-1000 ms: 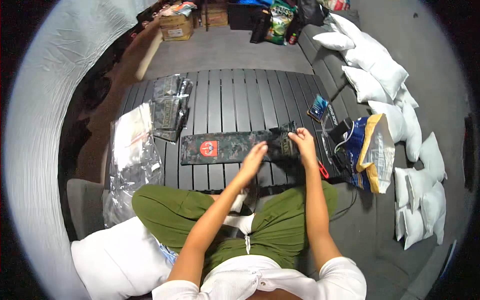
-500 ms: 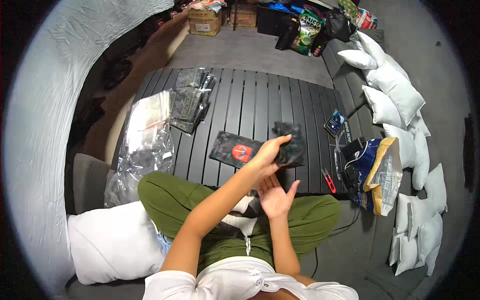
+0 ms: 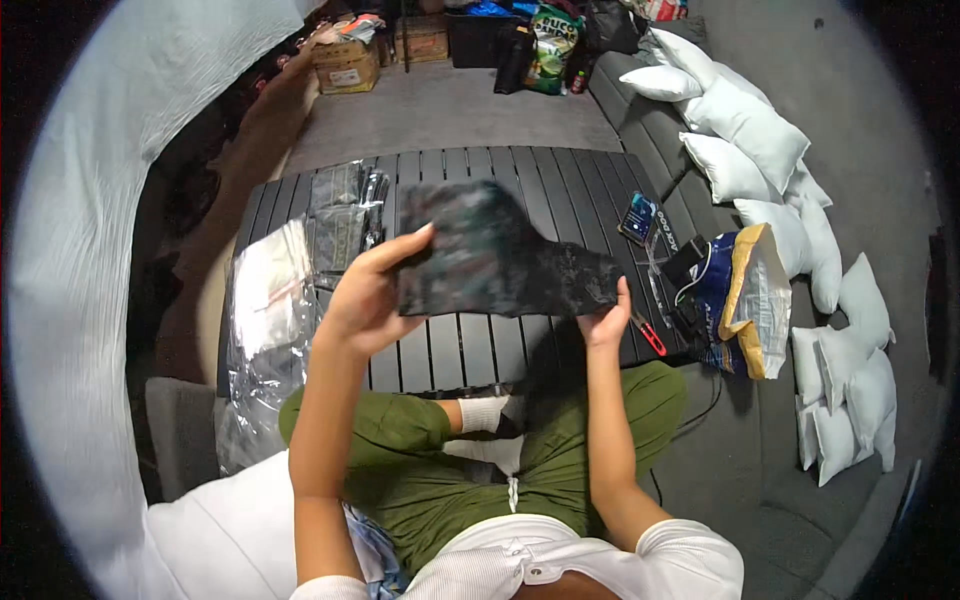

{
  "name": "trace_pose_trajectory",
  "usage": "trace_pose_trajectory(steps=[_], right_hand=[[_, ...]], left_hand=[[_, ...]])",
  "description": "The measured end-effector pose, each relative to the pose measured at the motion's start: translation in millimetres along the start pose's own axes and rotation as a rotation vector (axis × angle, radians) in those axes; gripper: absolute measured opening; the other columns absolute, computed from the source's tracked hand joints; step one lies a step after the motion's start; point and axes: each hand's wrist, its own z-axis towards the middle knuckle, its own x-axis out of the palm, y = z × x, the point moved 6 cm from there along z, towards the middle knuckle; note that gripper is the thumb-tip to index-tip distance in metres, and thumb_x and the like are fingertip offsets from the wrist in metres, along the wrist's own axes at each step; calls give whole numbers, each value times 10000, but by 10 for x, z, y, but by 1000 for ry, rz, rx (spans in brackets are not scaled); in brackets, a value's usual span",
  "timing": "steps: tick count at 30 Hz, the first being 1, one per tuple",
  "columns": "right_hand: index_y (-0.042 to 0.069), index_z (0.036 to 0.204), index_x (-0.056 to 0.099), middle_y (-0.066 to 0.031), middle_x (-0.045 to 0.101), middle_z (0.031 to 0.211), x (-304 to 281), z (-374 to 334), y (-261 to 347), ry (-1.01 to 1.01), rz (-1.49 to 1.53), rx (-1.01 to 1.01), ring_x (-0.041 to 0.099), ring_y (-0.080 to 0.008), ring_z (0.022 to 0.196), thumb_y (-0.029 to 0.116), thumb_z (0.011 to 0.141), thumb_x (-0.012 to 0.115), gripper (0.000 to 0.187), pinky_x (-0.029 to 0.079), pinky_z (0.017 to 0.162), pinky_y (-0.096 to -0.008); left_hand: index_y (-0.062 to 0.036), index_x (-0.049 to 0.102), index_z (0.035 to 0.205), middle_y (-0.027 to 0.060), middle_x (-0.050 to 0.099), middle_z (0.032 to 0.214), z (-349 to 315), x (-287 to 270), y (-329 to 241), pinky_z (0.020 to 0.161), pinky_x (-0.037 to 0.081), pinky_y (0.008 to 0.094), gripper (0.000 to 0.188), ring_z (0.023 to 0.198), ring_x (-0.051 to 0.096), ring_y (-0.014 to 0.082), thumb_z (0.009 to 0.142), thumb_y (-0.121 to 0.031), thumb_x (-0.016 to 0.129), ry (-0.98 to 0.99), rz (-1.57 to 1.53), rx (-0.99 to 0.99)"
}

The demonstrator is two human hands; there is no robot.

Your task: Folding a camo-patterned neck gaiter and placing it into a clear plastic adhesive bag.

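Observation:
A dark camouflage-patterned piece of cloth is stretched out above the slatted table, blurred by motion. My left hand grips its left edge, thumb on top. The narrower right end lies in the fingers of my right hand, thumb up at its corner. What lies on the table directly behind the cloth is hidden.
Packets in clear plastic and a clear bag with white contents lie at the table's left. On the right are a phone, red-handled snips and a blue-and-gold bag. White pillows line the sofa.
The cloth has moved left and been spread wide. My right hand, open and bare before, now holds its right end. The camouflage piece with a red patch no longer shows. The view has shifted.

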Motion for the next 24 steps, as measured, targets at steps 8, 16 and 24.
trace_pose_trajectory(steps=[8, 16, 24], right_hand=[[-6, 1107, 538, -131, 570, 1128, -367, 372, 340, -72, -20, 46, 525, -294, 1057, 138, 836, 515, 308, 354, 971, -451], [-30, 1075, 543, -136, 564, 1133, -1407, 596, 584, -363, -186, 76, 519, -273, 1067, 124, 847, 527, 276, 349, 988, -419], [25, 1060, 549, -61, 580, 884, -1078, 496, 1101, -488, -1665, -441, 544, -152, 789, 77, 752, 637, 324, 457, 630, -289]], left_hand=[[30, 575, 1006, 129, 630, 983, 71, -2070, 79, 806, 513, 337, 230, 881, 629, 218, 846, -124, 514, -346, 95, -66], [-75, 603, 810, 58, 618, 733, 258, -3245, 276, 560, 436, 241, 113, 608, 577, 168, 764, -179, 606, -679, 399, -283], [-8, 584, 723, 82, 582, 607, -75, -3515, 4, 476, 447, 344, 268, 501, 554, 186, 746, -267, 644, -887, 1272, -166]])
